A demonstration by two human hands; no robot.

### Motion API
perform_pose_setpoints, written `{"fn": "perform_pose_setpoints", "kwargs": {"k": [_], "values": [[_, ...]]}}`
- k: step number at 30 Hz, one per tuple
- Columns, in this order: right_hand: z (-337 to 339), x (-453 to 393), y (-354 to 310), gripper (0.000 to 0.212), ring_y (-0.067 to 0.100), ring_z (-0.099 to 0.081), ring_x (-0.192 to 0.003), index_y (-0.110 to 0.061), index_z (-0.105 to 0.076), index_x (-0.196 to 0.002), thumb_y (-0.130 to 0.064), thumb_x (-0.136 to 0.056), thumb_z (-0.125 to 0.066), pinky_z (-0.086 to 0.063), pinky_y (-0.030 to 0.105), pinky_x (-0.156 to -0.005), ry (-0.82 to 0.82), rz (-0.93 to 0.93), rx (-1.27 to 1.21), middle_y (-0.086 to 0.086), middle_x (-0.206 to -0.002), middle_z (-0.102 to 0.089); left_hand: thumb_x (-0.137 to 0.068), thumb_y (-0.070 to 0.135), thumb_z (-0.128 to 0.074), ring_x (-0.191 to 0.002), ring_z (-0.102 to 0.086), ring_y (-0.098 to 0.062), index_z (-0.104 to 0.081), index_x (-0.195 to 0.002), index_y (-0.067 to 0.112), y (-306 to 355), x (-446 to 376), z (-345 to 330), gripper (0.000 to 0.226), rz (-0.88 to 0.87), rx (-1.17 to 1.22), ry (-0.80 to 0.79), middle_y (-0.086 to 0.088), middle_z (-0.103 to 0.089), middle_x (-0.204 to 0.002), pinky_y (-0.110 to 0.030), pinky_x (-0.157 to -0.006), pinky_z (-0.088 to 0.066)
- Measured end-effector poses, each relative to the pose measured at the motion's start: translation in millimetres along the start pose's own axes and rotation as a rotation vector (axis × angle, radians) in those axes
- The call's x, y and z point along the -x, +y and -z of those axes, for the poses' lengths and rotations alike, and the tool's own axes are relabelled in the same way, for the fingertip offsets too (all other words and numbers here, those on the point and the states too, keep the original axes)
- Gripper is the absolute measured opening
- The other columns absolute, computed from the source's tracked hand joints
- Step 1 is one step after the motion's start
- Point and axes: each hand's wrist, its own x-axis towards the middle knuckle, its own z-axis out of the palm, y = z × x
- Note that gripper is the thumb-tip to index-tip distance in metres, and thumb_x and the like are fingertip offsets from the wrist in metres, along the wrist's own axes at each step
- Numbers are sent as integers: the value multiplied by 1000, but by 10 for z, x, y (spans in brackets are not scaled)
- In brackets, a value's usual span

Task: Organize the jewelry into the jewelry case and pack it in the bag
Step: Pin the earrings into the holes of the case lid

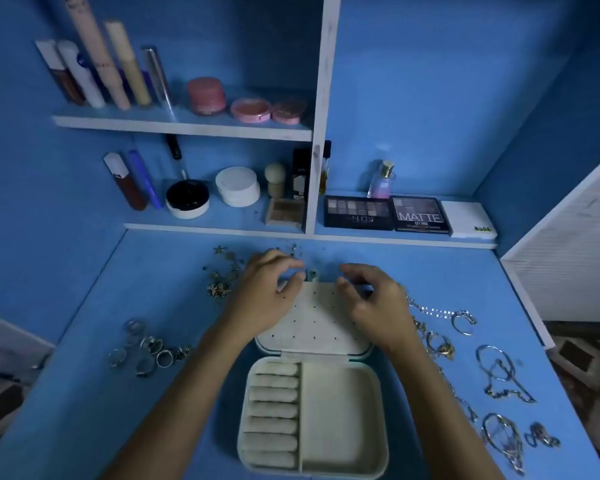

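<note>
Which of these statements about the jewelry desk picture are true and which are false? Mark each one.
1. The jewelry case lies open on the desk. True.
2. Rings already sit on the ring rolls. False: the rolls are bare.
3. A group of rings lies to the left of the case. True.
4. The left hand and right hand are over the case's bottom tray. False: they are over the far end of the perforated lid panel.
5. Chains and necklaces lie to the right of the case. True.
</note>
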Motion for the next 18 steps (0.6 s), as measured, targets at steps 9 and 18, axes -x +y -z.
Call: {"fn": "perform_pose_setpoints", "kwargs": {"k": [9, 18], "values": [[-45, 40, 57, 17, -8, -57, -91, -19, -74, -108, -23, -93, -68, -40, 2, -80, -8, -37, 10, -10, -105, -66, -98, 30, -54, -109, -50, -9, -70, -115, 21, -82, 94, -64, 25, 82, -12, 14, 12, -57, -107, -22, -90, -39], [-64, 73, 40, 9, -9, -55, -87, -17, -73, -100, -20, -93, -68, -35, -3, -73, -1, -32, 9, -6, -101, -65, -97, 25, -57, -100, -57, -7, -73, -109, 18, -124, 138, 65, 21, 57, 14, 5, 9, -60, -104, -25, -91, -45]]}}
